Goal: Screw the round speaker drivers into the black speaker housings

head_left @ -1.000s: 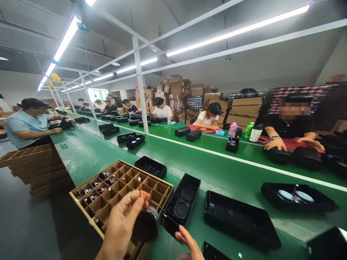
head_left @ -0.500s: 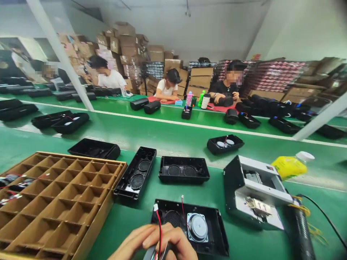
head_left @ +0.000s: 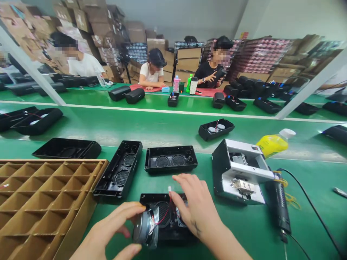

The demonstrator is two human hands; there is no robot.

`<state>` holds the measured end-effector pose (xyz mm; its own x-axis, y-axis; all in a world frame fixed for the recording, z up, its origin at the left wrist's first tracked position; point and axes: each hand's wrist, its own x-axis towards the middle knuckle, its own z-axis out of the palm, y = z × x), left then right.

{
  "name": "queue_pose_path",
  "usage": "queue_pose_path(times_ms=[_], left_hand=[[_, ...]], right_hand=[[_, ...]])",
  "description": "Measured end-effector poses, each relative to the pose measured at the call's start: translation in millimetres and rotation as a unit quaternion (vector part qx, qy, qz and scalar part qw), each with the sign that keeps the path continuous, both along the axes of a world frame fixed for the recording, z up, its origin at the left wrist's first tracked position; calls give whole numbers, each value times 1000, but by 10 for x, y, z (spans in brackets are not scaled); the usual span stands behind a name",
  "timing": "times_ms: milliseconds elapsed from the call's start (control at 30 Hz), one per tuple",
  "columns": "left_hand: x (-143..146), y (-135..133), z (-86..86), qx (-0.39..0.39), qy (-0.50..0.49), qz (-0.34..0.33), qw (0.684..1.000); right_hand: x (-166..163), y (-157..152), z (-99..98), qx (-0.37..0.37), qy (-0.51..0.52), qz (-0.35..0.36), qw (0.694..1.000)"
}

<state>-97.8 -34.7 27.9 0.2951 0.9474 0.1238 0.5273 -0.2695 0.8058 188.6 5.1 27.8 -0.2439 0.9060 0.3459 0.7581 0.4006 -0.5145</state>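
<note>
My left hand [head_left: 115,231] is closed round a round silver speaker driver [head_left: 146,229] with red and black wires, tilted at the left end of a black speaker housing [head_left: 165,220] lying open on the green bench. My right hand [head_left: 196,207] reaches over that housing, thumb and finger pinching the small white connector [head_left: 170,188] at the wire's end. The housing's right part is hidden under this hand.
A cardboard divider tray [head_left: 46,195] sits at the left. More empty black housings [head_left: 119,169] [head_left: 170,159] lie beyond. A grey metal machine [head_left: 240,175], a black tool with cable [head_left: 280,206] and a yellow bottle [head_left: 272,143] stand right. Other people work across the green conveyor [head_left: 151,126].
The view swung from the room down to the bench. The driver went from held up near the cardboard tray to the housing's left end. My right hand now pinches the wire connector.
</note>
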Motion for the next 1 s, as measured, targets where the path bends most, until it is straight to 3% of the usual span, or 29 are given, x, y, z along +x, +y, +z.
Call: queue_pose_path(times_ms=[67, 167, 367, 600, 767, 1000], left_hand=[[65, 127, 88, 62, 94, -18, 993], [204, 257, 165, 101, 150, -43, 983], [516, 292, 234, 69, 247, -136, 957], [870, 365, 276, 36, 408, -208, 888], [972, 385, 282, -14, 449, -211, 868], [957, 347, 210, -6, 439, -200, 876]], right_hand=[[11, 127, -33, -11, -28, 15, 999], [-19, 175, -44, -14, -44, 43, 998], [252, -172, 37, 11, 16, 72, 997], [474, -469, -139, 79, 90, 75, 990], [459, -515, -225, 90, 110, 80, 987], [476, -541, -308, 95, 106, 78, 987]])
